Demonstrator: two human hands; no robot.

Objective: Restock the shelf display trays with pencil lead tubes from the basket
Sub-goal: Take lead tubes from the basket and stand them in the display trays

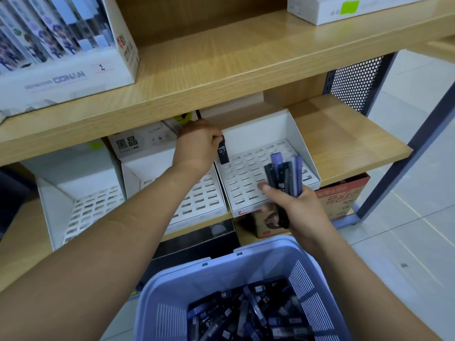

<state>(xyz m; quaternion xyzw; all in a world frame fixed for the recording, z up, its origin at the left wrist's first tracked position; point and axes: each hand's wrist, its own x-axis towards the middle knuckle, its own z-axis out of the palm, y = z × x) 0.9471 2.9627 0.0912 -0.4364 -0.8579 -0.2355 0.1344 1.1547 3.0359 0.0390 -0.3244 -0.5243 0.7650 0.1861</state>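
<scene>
My left hand (198,143) pinches one black lead tube (222,151) marked HB 0.7, held upright over the back left corner of the right white slotted tray (304,148). My right hand (299,204) grips a bundle of several black and purple lead tubes (285,174) in front of that tray. Below, the purple plastic basket (221,279) holds several more dark tubes (248,313). The slots of the right tray that I can see are unfilled. Two more white slotted trays, the middle tray (199,200) and the left tray (93,207), stand to the left on the same shelf.
A wooden shelf board (221,77) overhangs the trays closely. On it stand a white pen display box (61,77) at left and another white box (320,11) at right. Cardboard boxes (342,195) sit under the tray shelf. Tiled floor (406,242) lies to the right.
</scene>
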